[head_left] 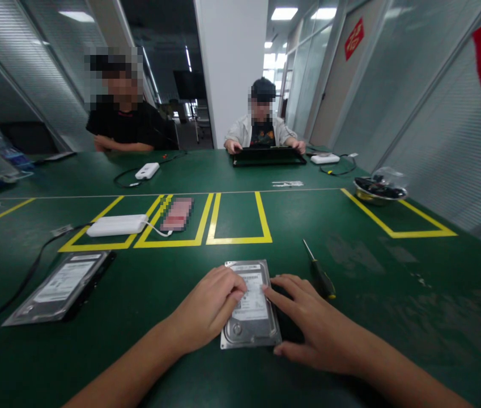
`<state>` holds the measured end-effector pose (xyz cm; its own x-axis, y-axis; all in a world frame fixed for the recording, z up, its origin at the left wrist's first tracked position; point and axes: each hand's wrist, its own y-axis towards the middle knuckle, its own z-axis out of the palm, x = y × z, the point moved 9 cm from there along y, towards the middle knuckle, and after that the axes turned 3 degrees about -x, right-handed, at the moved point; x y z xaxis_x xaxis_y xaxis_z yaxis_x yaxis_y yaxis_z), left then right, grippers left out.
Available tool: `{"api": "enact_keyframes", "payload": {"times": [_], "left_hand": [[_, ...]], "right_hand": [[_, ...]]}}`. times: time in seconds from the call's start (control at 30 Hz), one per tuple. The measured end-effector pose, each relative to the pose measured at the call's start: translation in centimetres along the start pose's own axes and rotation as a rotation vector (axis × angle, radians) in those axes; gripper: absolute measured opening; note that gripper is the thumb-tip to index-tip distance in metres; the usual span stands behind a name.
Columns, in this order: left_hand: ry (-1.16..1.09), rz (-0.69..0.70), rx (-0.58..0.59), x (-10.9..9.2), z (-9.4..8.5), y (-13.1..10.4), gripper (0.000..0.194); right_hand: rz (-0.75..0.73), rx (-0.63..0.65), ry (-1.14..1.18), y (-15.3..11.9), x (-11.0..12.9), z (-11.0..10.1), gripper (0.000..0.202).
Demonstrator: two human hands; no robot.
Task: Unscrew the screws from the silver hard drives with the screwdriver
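Note:
A silver hard drive (pixel 252 326) with a white label lies flat on the green table in front of me. My left hand (pixel 212 303) rests over its left side, thumb and fingers drawn together above the label; whatever might be between the fingertips is too small to make out. Along the drive's right edge, my right hand (pixel 306 320) has its fingers spread, one fingertip touching the label and the thumb near the lower right corner. A screwdriver (pixel 320 272) with a dark green handle lies just beyond my right hand, its tip pointing away.
At left lies a second hard drive (pixel 64 286). Behind it, a white power strip (pixel 116 225) and a phone (pixel 176 214) sit by yellow tape outlines (pixel 239 240). A metal bowl (pixel 378 192) of dark items stands right. Across the table, one person holds a black panel (pixel 269 157); another sits left.

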<state>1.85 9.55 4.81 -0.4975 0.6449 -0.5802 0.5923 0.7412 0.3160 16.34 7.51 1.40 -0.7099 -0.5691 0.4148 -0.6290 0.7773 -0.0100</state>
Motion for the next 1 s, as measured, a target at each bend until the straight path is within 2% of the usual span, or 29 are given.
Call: {"api": "enact_keyframes", "payload": {"times": [0.3,0.57,1.0], "left_hand": [[0.001,0.036,-0.046,-0.1,-0.2,-0.2,0.023],[0.053,0.074,-0.08,-0.4,-0.6,0.0,0.014],[-0.061,0.073,-0.053,-1.0,-0.7,0.6,0.011]], "right_hand": [[-0.014,-0.009,0.006,-0.2,-0.2,0.1,0.09],[-0.02,-0.011,0.006,-0.1,0.0,0.1,0.09],[-0.038,-0.039,0.006,0.0,-0.1,0.2,0.089]]}}
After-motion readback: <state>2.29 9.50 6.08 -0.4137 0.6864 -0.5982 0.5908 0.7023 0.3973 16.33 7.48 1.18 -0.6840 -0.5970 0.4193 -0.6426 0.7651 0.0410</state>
